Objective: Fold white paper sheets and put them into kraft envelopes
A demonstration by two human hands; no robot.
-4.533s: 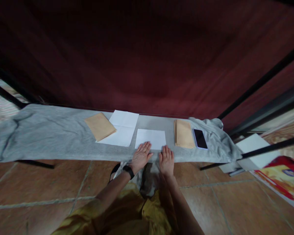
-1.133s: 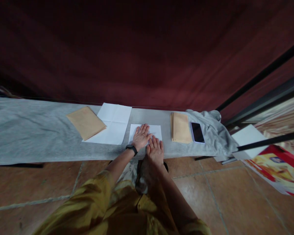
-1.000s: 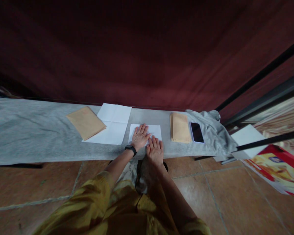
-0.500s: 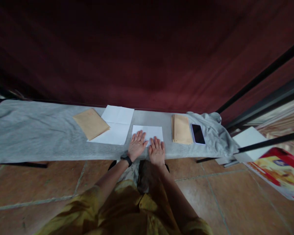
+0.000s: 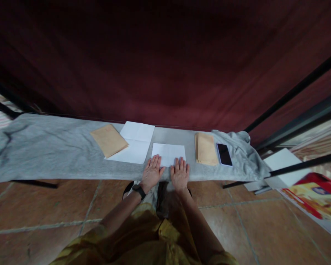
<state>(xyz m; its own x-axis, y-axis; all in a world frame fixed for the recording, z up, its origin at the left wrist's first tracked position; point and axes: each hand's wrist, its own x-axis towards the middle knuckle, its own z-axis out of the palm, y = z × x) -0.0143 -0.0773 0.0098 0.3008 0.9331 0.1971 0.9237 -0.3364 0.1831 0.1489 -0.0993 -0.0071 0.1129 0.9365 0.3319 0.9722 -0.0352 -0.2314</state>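
Observation:
A folded white sheet point(image 5: 168, 153) lies on the grey cloth point(image 5: 57, 154) that covers a low bench. My left hand point(image 5: 151, 172), with a black watch on its wrist, lies flat and open at the sheet's near left corner. My right hand point(image 5: 180, 173) lies flat and open at the near right edge, fingertips on the paper. Left of the sheet lies a larger creased white sheet point(image 5: 134, 143) with a brown envelope point(image 5: 109, 139) partly on it. A stack of brown envelopes point(image 5: 205, 148) sits to the right.
A dark phone point(image 5: 224, 154) lies beside the envelope stack on bunched grey cloth. A dark red curtain point(image 5: 165, 66) hangs behind the bench. White sheets point(image 5: 283, 165) and a red and yellow box point(image 5: 317, 198) lie on the tiled floor at right, crossed by black bars point(image 5: 300, 167).
Both hands have slid back toward me over the folded sheet, from its middle to its near edge, staying flat. The view has shifted slightly.

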